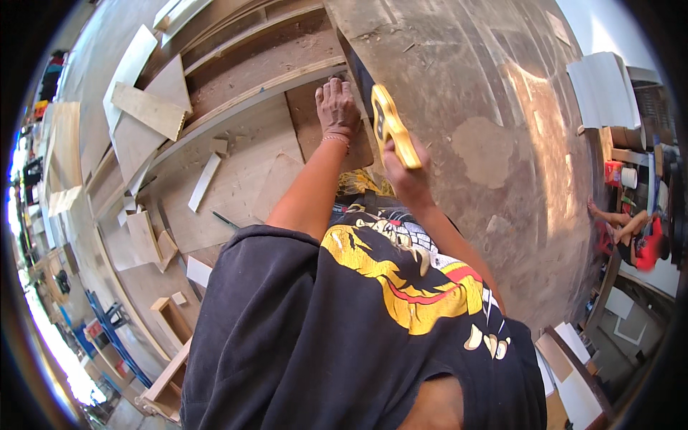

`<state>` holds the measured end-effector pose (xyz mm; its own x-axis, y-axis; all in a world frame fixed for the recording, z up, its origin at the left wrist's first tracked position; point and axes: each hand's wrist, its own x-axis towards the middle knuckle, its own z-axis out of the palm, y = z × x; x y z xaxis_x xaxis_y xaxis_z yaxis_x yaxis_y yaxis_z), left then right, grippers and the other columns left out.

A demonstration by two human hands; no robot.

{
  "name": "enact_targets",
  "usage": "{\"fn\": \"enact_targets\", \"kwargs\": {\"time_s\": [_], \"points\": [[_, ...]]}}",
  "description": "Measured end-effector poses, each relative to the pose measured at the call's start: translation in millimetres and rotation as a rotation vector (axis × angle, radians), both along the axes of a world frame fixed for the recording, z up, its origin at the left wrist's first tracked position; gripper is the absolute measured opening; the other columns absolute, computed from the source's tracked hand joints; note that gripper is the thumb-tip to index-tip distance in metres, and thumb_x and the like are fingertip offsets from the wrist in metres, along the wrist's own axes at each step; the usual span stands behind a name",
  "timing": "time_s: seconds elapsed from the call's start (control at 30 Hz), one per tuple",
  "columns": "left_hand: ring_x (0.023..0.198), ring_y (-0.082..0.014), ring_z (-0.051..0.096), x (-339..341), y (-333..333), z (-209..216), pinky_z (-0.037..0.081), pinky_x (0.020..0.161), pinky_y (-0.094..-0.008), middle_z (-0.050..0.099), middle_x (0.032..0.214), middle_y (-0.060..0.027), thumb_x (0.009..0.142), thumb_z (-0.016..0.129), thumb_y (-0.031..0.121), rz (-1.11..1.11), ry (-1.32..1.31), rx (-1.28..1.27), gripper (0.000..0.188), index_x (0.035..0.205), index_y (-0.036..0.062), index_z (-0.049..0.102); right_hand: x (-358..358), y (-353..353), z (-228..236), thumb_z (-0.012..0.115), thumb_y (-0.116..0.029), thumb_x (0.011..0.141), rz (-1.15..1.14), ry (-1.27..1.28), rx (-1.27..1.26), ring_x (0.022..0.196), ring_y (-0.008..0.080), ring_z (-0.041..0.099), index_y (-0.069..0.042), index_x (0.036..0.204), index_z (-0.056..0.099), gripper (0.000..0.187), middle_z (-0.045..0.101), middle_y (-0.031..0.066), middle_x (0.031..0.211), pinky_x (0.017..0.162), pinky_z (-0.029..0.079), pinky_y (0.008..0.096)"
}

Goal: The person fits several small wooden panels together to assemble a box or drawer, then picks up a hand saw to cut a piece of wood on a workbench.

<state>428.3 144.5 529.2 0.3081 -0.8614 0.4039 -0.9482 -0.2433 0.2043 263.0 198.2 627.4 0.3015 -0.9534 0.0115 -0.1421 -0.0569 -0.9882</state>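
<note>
As right hand (411, 172) grips saw (394, 132), board edge (365, 143), floor (519, 222)

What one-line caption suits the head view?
Right hand gripping a yellow-handled saw, left hand at a wooden frame, loose boards to the left.

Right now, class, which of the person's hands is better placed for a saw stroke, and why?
Probably the right hand: it grips the saw by its yellow handle. The left hand, near the strip's end, shows no tool.
</note>
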Motion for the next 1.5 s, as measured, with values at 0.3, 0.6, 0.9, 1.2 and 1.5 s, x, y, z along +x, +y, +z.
{"fn": "enact_targets", "kwargs": {"time_s": [0.3,0.6,0.9,1.2,1.5], "points": [[0.095,-0.0231,0.050,0,-8,-3,0.033,0.090,-0.0374,0.052,0.095,-0.0077,0.073,0.049,0.011,-0.022,0.014,-0.008,0.020,0.090,0.0068,0.057,-2,-1,4,0.053,-0.001,0.071,0.008,-0.022,0.110,0.058,0.0169,0.055,0.000,0.079,0.054,0.008,0.055,0.0079,0.067,0.056,0.045,0.0286],[0.096,-0.0236,0.049,-6,3,-7,0.033,0.090,-0.0373,0.052,0.098,-0.0075,0.069,0.051,0.009,-0.063,-0.003,-0.037,0.026,0.094,0.0075,0.057,-22,18,17,0.052,-0.001,0.071,0.025,0.003,0.193,0.060,0.0167,0.055,0.001,0.081,0.054,0.011,0.055,0.0083,0.068,0.057,0.045,0.0286],[0.097,-0.0232,0.050,-5,0,-3,0.032,0.093,-0.0382,0.052,0.097,-0.0090,0.073,0.050,0.011,0.013,0.013,-0.004,0.019,0.090,0.0070,0.058,-9,6,3,0.054,-0.003,0.072,-0.011,-0.010,0.203,0.061,0.0175,0.056,0.000,0.080,0.054,0.008,0.057,0.0089,0.068,0.058,0.046,0.0296],[0.095,-0.0235,0.050,-2,-6,-8,0.034,0.090,-0.0384,0.052,0.096,-0.0093,0.072,0.050,0.010,-0.034,-0.012,-0.048,0.018,0.089,0.0062,0.057,-15,6,13,0.053,-0.002,0.072,0.025,0.044,0.072,0.059,0.0222,0.057,0.002,0.081,0.055,0.009,0.056,0.0121,0.067,0.056,0.045,0.0317],[0.098,-0.0255,0.049,-1,-2,-5,0.032,0.091,-0.0371,0.052,0.099,-0.0081,0.067,0.052,0.007,0.001,0.039,-0.048,0.027,0.094,0.0076,0.058,-16,13,24,0.054,0.000,0.071,0.003,-0.011,0.166,0.059,0.0199,0.057,0.001,0.079,0.056,0.009,0.056,0.0110,0.069,0.056,0.045,0.0301]]}}
